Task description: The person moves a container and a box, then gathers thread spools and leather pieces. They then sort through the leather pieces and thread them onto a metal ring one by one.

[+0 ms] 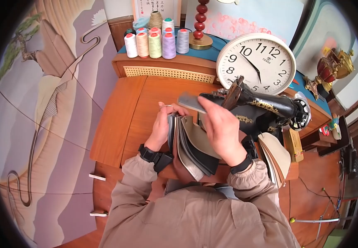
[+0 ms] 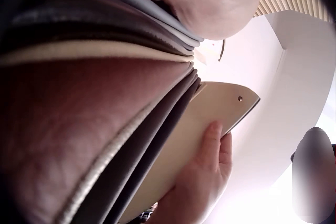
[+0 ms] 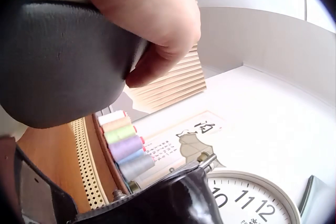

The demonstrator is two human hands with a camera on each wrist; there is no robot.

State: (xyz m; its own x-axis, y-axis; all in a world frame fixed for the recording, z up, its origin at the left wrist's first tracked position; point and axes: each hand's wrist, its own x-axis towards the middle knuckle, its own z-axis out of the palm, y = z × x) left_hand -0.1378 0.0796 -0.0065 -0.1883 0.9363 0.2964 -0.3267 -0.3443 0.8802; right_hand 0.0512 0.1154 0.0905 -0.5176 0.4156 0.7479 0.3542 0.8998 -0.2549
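Note:
My left hand (image 1: 159, 132) grips the top of a bundle of leather swatches (image 1: 199, 138), which fans out in grey, black, beige, brown and metallic tones. A metal ring (image 1: 168, 106) shows by its fingers. With thumb and fingers, my right hand (image 1: 222, 132) pinches a grey swatch (image 1: 191, 104) lifted above the bundle. In the left wrist view, the beige face of that piece (image 2: 181, 145) has a small hole near its corner. The dark face of the swatch (image 3: 68, 61) fills the upper left of the right wrist view.
A black sewing machine (image 1: 265, 105) stands right of the bundle on the wooden table (image 1: 146, 93). Behind it leans a wall clock (image 1: 255, 62). Several thread spools (image 1: 155, 45) line the back shelf. More swatches (image 1: 276, 155) hang at the right table edge, beside a yellow box (image 1: 294, 145).

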